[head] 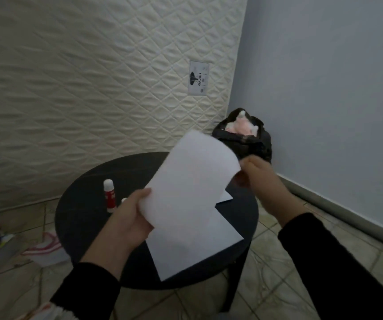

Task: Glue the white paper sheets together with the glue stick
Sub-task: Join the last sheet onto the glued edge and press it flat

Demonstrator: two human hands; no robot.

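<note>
Black sleeves (86,289) are seen at the bottom, and from them two hands are held out over a round table (82,204). A sheet (193,181) is pinched by the fingers of the left hand (130,218) at its near left edge, with the thumb on top. The far right edge of the same sheet is gripped by the right hand (262,181), fingers closed on the paper. The sheet is held up in the air, tilted and a little curled, and it is blurred. Under it, a second sheet (197,248) is laid flat on the table, near the front edge. A corner of more paper (226,196) is seen just behind it, but how many sheets are there cannot be told. The glue stick (109,195) is stood upright on the left side of the table, with its cap on, and it is not touched by either hand. No glue can be seen on any paper. The gluing seems not to be started yet: the cap must be taken off, glue must be rubbed on, and the sheets must be pressed together.
</note>
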